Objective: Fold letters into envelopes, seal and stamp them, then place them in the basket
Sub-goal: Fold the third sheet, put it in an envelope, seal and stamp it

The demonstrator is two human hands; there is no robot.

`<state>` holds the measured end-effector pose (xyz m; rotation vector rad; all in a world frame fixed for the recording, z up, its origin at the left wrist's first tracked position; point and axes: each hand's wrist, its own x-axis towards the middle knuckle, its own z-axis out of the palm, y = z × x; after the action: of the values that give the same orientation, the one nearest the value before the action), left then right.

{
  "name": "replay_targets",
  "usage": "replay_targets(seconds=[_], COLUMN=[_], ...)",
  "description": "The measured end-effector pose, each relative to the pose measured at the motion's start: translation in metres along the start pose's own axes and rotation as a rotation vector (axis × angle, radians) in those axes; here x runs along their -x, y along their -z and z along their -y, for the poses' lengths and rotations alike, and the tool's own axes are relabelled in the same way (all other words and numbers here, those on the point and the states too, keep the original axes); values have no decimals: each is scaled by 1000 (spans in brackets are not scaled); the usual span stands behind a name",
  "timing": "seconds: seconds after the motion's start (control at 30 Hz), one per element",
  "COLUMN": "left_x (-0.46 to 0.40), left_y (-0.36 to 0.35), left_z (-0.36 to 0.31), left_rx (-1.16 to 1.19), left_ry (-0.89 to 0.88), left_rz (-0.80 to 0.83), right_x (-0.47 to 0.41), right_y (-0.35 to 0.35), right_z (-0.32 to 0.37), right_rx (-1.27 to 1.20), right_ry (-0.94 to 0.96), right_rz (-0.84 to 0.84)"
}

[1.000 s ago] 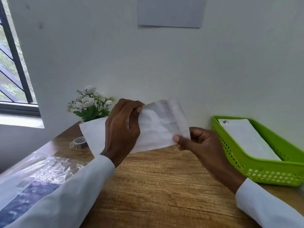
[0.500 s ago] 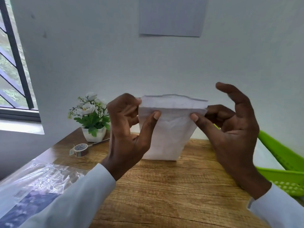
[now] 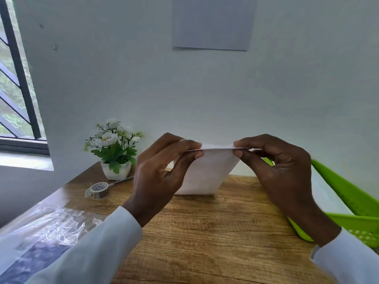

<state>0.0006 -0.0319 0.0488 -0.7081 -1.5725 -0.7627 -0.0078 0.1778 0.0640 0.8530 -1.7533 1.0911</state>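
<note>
White paper, an envelope (image 3: 205, 173), is held up above the wooden bench (image 3: 205, 232), well in front of the wall. The left hand (image 3: 158, 177) pinches its top edge at the left end, thumb under and fingers over; the right hand (image 3: 281, 171) pinches the same edge at the right end in the same way. Each grip is pressed tight on the paper. The envelope's body hangs down between the two hands, and its lower edge looks close to the bench top, though I cannot tell whether it touches.

In front of the hands the bench shows bare wood grain towards the near edge. At the left edge lies a clear plastic packet (image 3: 45, 232), partly under the left sleeve (image 3: 92, 253). Farther back on the left sit a roll of tape (image 3: 99, 190) and, just behind it, a small white pot of flowers (image 3: 114, 152) near the wall.

On the right a green basket (image 3: 348, 203) stands on the bench, largely behind the right hand and wrist. Something white lies inside it, mostly hidden.

A grey sheet (image 3: 213, 23) hangs on the wall above.
</note>
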Motion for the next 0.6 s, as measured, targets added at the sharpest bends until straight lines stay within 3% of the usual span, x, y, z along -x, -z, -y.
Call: replay_targets(seconds=[0.17, 0.33, 0.6], left_x=[4, 9, 6], left_y=[-2, -5, -4], left_z=[2, -3, -2], left_rx=[-19, -51, 41], left_ry=[101, -7, 41], left_rz=[45, 96, 95], right_x=[1, 10, 5], right_y=[1, -14, -6], right_z=[-6, 6, -6], right_rx=[242, 382, 280], right_ry=[106, 332, 209], right_rz=[109, 126, 98])
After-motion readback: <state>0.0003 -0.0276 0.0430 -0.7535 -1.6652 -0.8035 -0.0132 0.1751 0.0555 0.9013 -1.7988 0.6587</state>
